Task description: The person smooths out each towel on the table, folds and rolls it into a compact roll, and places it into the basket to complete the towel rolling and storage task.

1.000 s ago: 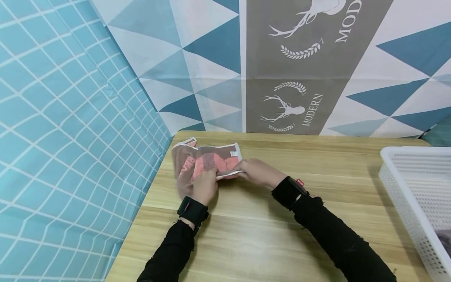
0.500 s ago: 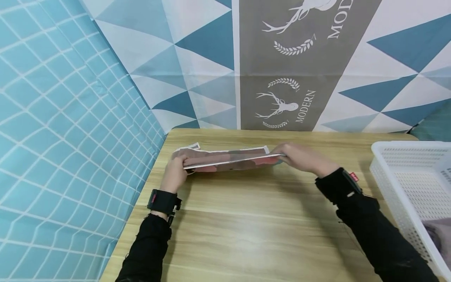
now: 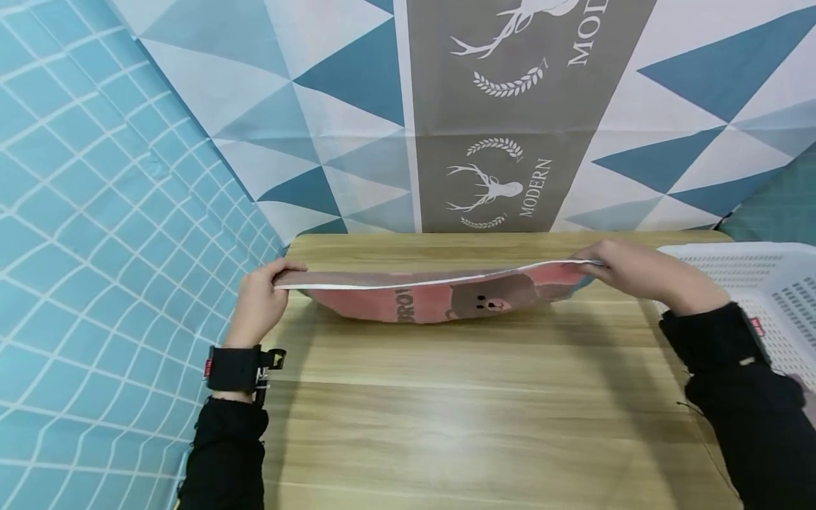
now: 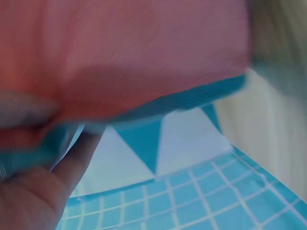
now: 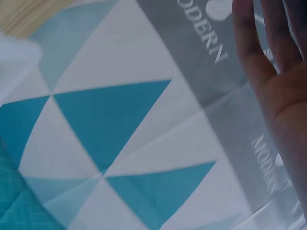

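Observation:
A pink and brown towel (image 3: 370, 304) with a bear face and a pale edge stretches between both hands over the table's far part. My left hand (image 3: 263, 301) pinches its left corner, and my right hand (image 3: 644, 275) pinches the right one. The cloth sags a little in the middle, its printed side facing me. Close up in the left wrist view, the towel's pink face (image 4: 148, 48) has a blue border, with my thumb and fingers on either side of it. The right wrist view has my right palm (image 5: 288, 93) at its right edge; the towel is outside that view.
A white perforated basket (image 3: 691, 251) stands at the right, partly behind my right forearm, with a greyish cloth (image 3: 809, 405) in it. The wooden table (image 3: 433, 425) meets a patterned backdrop (image 3: 357, 127) behind and a blue gridded sheet (image 3: 115, 283) at the left.
My hands have moved apart, left hand leftward and right hand rightward. The crumpled towel has been drawn out wide between them, and its bear print now shows at the front.

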The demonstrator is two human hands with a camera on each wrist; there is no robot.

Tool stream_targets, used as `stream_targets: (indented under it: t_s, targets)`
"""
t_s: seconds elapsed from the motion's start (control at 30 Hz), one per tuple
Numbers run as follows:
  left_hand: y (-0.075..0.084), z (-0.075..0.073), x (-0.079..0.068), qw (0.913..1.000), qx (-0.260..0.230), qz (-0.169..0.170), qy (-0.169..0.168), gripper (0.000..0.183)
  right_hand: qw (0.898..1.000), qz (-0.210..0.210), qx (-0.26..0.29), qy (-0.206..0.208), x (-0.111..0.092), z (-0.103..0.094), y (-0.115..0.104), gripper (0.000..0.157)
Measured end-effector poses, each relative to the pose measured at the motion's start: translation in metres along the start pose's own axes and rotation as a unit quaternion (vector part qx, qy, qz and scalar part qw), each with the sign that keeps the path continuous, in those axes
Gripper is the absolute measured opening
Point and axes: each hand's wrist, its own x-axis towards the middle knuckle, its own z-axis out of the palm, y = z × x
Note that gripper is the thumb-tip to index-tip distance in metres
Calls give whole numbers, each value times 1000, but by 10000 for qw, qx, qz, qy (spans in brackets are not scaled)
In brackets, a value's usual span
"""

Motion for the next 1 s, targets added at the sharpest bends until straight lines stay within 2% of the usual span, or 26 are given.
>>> stream_targets:
  t_s: [0.1,0.2,0.3,0.43,0.53,0.63,0.73,0.8,0.87,1.0]
  targets:
    - [9,-14,-3,9976,-296,399,-478,28,9996,291,26,-20,-15,-8,5,23]
    - [17,-30,-6,9917,-802,539,-846,27,9982,588,-59,54,-32,-17,6,22]
    - [27,-47,-11,9866,-1290,474,-879,24,9965,675,-364,337,-50,-25,5,21]
    - [43,-70,-16,9844,-1600,387,-624,17,9919,933,-575,641,-75,-35,2,22]
    - [52,-75,-13,9834,-1621,173,-800,18,9902,1251,-390,492,-84,-38,0,20]
    - [50,-65,-7,9794,-1575,-106,-1259,22,9898,1369,-244,295,-77,-32,3,29]
    - [41,-42,2,9760,-1466,-356,-1569,26,9916,1280,-7,204,-58,-18,16,41]
    - [29,-23,7,9769,-1333,-498,-1597,29,9921,1228,58,232,-40,-4,27,43]
    - [19,-3,12,9764,-1267,-749,-1581,34,9917,1237,197,282,-24,12,38,37]
    - [4,32,19,9799,-1002,-1026,-1386,42,9864,1498,243,630,-8,45,54,31]
